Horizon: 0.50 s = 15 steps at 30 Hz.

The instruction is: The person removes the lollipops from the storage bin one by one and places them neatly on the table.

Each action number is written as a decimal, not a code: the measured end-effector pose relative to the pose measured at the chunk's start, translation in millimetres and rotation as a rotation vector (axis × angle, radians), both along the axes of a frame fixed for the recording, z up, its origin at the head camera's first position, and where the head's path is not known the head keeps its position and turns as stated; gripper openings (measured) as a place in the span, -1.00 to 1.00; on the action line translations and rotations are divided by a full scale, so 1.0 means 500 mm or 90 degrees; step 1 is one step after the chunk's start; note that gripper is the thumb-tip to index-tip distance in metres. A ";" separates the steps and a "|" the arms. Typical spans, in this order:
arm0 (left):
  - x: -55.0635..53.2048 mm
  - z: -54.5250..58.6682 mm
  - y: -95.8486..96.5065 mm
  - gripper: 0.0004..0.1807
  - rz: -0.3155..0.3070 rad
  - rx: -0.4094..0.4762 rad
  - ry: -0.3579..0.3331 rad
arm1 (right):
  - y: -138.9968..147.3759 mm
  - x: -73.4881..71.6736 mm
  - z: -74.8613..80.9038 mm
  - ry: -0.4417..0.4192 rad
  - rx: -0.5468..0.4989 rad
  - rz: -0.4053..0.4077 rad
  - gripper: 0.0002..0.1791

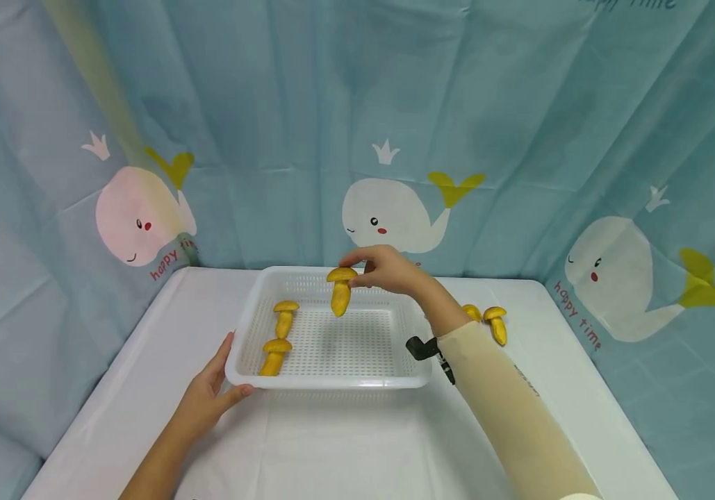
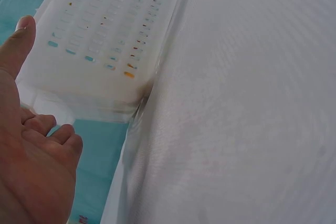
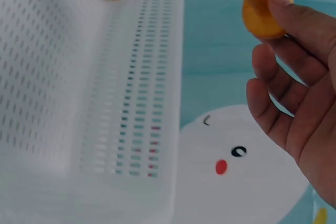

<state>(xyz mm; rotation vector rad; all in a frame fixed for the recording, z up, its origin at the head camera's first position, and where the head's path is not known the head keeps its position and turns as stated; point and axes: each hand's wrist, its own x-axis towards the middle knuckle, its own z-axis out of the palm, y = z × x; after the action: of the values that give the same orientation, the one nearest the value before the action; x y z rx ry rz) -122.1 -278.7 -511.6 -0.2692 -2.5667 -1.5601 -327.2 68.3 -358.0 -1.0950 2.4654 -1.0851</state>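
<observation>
A yellow toy mushroom (image 1: 341, 295) hangs over the back of a white plastic basket (image 1: 332, 382), its brown-yellow cap up in the head view. My right hand (image 1: 388, 269) pinches it by the cap between thumb and fingers. The right wrist view shows the same mushroom (image 3: 264, 20) held by the thumb, with the other fingers curled below. Two more mushrooms, one farther back (image 1: 284, 321) and one nearer (image 1: 274, 357), lie along the basket's left side. My left hand (image 1: 207, 396) holds the basket's front left corner, thumb at the front rim and fingers along the left side.
Right of the basket, a mushroom (image 1: 495, 325) lies on the white table (image 1: 582, 430); another (image 1: 472, 312) is partly hidden by my right forearm. A blue curtain (image 1: 282, 125) with printed whales stands behind the table and along its sides.
</observation>
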 end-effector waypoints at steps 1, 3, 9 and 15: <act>0.000 -0.001 0.000 0.12 0.000 -0.002 0.002 | 0.012 0.006 0.003 0.005 -0.006 -0.003 -0.62; 0.000 -0.003 0.000 0.12 0.002 -0.002 0.000 | 0.034 0.019 0.010 0.013 -0.017 -0.009 -0.61; -0.001 -0.005 0.000 0.12 0.010 -0.010 -0.004 | 0.097 0.051 0.022 0.030 -0.042 -0.035 -0.62; -0.003 -0.001 0.004 0.12 0.003 -0.011 0.001 | 0.153 0.118 0.053 0.009 -0.077 -0.075 -0.62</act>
<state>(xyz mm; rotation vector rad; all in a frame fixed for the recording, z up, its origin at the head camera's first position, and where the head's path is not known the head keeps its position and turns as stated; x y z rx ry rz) -123.4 -276.8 -512.4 -0.2662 -2.5787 -1.5362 -268.4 144.5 -331.6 -1.0034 2.5323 -1.2800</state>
